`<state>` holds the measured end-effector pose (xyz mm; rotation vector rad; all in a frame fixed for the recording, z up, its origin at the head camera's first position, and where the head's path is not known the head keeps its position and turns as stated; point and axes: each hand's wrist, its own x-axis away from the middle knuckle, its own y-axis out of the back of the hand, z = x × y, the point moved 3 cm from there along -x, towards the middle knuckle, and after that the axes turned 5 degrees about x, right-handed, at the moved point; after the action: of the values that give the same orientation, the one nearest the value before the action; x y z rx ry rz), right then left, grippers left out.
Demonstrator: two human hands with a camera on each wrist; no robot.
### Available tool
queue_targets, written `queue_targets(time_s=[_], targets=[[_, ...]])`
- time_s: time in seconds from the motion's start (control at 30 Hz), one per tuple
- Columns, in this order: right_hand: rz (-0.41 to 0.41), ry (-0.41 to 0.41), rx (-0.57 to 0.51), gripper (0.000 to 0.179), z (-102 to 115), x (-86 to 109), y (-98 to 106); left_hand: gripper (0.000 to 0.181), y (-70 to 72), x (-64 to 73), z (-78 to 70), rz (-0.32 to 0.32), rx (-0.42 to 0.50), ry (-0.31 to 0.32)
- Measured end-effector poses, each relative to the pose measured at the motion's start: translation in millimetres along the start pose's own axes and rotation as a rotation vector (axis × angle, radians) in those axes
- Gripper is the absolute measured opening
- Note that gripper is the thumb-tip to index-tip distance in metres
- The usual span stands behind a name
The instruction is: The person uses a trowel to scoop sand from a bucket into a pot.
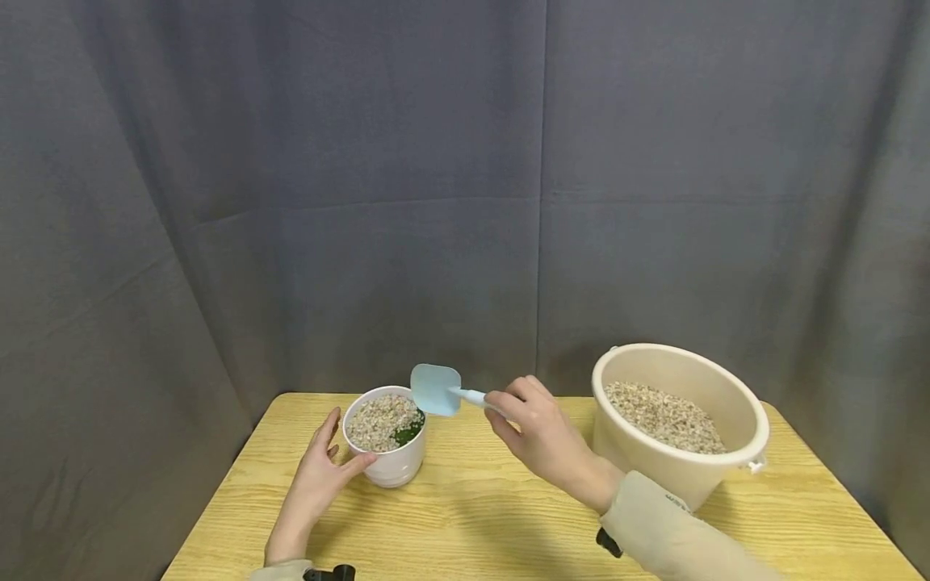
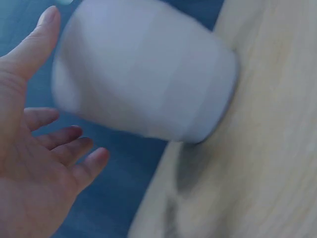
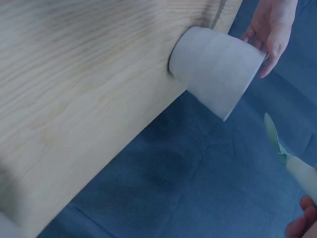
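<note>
1. Left hand point(image 1: 318, 466): fingers loosely spread, grasping nothing; thumb and fingertips at the pot's near-left rim. Contact: cannot tell.
2. White pot point(image 1: 395, 470): upright on the wooden table point(image 1: 465, 524), between the 2 hands, left hand nearer. Pale granules point(image 1: 376, 423) fill most of the mouth; a green patch point(image 1: 408, 432) shows at right.
3. Pale-blue trowel point(image 1: 436, 390): blade tip leftward, long axis roughly crosswise, running from right hand toward pot. Head view sets blade against pot's right rim; right wrist view shows it held above, apart. Visible blade face bare.
4. Right hand point(image 1: 539, 426): fingers curled round trowel handle, right of pot.
5. Cream bucket point(image 1: 634, 457): right of right hand, granules point(image 1: 664, 415) inside.
</note>
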<state>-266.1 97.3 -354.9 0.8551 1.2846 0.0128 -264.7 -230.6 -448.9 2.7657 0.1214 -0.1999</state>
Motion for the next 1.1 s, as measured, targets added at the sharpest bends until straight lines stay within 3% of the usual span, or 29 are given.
queue_targets(time_s=[0.23,0.4,0.57,0.73,0.9,1.1], targets=[[-0.003,-0.103,-0.026,0.013,-15.5,6.4,41.9,0.093,19.8,9.6,-22.2,-0.029,-0.093,-0.018],[0.001,-0.133,-0.004,0.014,-28.8,9.9,74.9,0.085,9.9,13.8,-42.1,-0.019,-0.128,-0.117],[0.024,-0.191,0.032,0.018,-45.9,15.2,109.6,0.077,-10.4,11.6,-63.8,-0.002,-0.166,-0.232],[0.005,-0.233,0.13,0.024,-63.6,25.3,147.9,0.068,-40.4,3.7,-82.8,0.045,-0.17,-0.296],[0.021,-0.29,0.228,0.024,-81.5,38.3,184.2,0.065,-77.3,-3.0,-95.9,0.124,-0.139,-0.31],[0.049,-0.349,0.302,0.024,-100.3,55.6,214.9,0.068,-116.3,-9.0,-101.3,0.224,-0.159,-0.314]])
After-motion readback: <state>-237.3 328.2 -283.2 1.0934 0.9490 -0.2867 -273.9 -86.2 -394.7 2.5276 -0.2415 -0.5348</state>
